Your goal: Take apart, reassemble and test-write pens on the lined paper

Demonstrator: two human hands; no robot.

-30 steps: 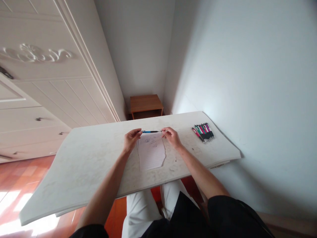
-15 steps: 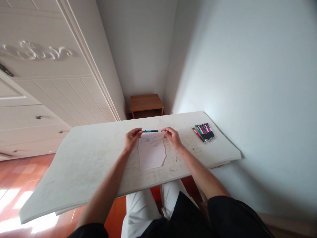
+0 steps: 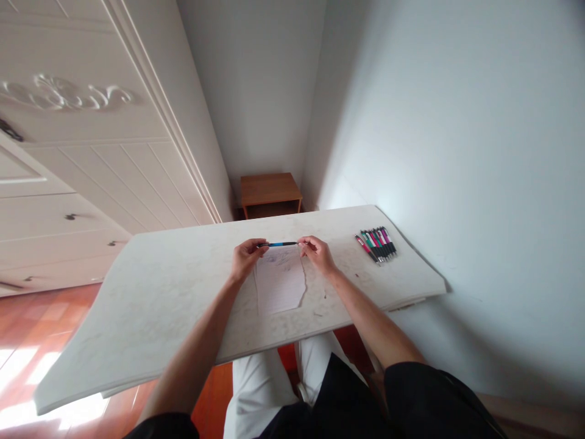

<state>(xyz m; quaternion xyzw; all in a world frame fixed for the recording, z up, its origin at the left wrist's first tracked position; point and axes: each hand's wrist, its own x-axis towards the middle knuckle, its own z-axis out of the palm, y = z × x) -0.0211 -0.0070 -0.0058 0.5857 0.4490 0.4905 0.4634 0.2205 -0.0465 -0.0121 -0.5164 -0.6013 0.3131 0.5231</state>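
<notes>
A blue and black pen (image 3: 280,244) is stretched level between my two hands, above the top edge of a sheet of paper. My left hand (image 3: 247,257) pinches its left end between thumb and fingers. At the other end, the tip is pinched by my right hand (image 3: 316,253). Below them the lined white paper (image 3: 281,283) lies on the table, with scribbles near its top and a torn right edge. To the right of my right hand, several pens (image 3: 377,244) with coloured barrels and black grips lie side by side.
The white table (image 3: 173,292) has stains and small dark specks. A wall (image 3: 457,152) runs along its right side. Beyond the far edge stands a low wooden stand (image 3: 271,188). A pale cabinet (image 3: 91,171) rises at the left.
My left hand has shifted slightly to the right and down along with the pen, and covers more of its left end. My right hand has barely moved.
</notes>
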